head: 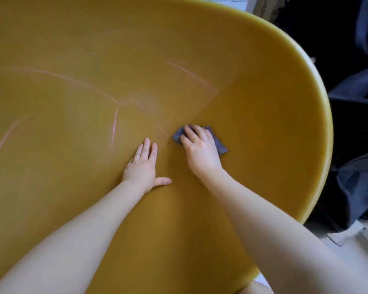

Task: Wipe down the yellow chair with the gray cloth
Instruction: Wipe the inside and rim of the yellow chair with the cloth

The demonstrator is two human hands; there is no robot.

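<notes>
The yellow chair point(253, 92) fills almost the whole view, its curved rim running down the right side. Thin pink streaks point(114, 126) cross its surface on the left and centre. My right hand point(198, 148) presses flat on the gray cloth point(220, 145), which lies bunched on the chair and shows on either side of the fingers. My left hand point(143, 164) rests flat on the chair just left of it, fingers together and thumb spread, holding nothing.
Dark blue and black fabric point(353, 124) hangs beyond the chair's right rim. A pale floor point(361, 257) shows at the lower right. A cardboard box point(263, 7) stands at the top right.
</notes>
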